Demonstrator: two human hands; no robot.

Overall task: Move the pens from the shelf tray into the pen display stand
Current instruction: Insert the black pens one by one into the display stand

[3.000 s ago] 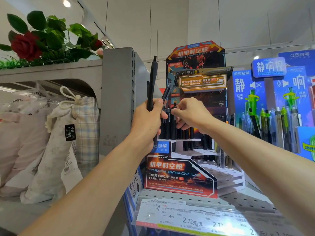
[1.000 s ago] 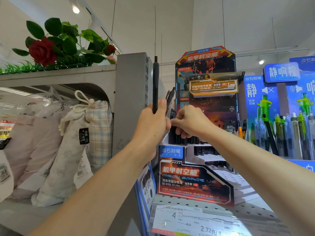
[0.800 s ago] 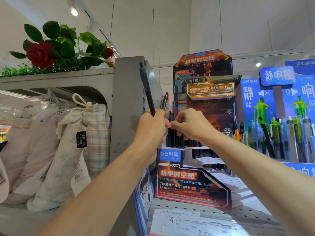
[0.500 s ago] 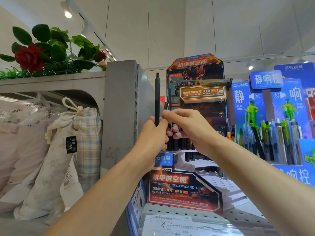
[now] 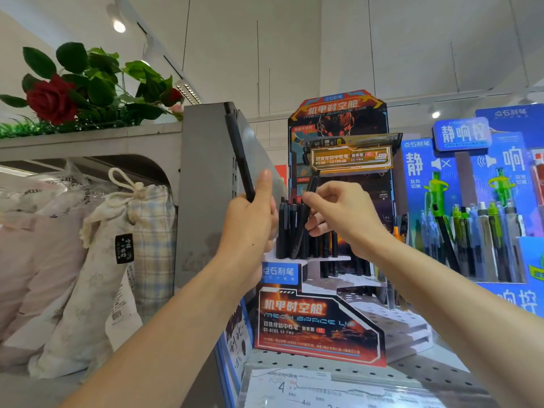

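Note:
The pen display stand is a stepped white rack with an orange and black printed front, standing on the perforated shelf. Several black pens stand upright in its top rows. My left hand grips a black pen that sticks up and leans left, in front of the grey shelf end panel. My right hand pinches another black pen near its top, tilted, with its lower end among the standing pens. The shelf tray is out of view.
A grey shelf end panel stands just left of the stand. Fabric drawstring bags fill the shelf to the left, under a red rose. A blue display with green and grey pens stands to the right. Price labels line the shelf edge.
My right hand has drawn away from my left hand, taking one pen toward the stand's top row. The pen in my left hand has tipped from upright to leaning left.

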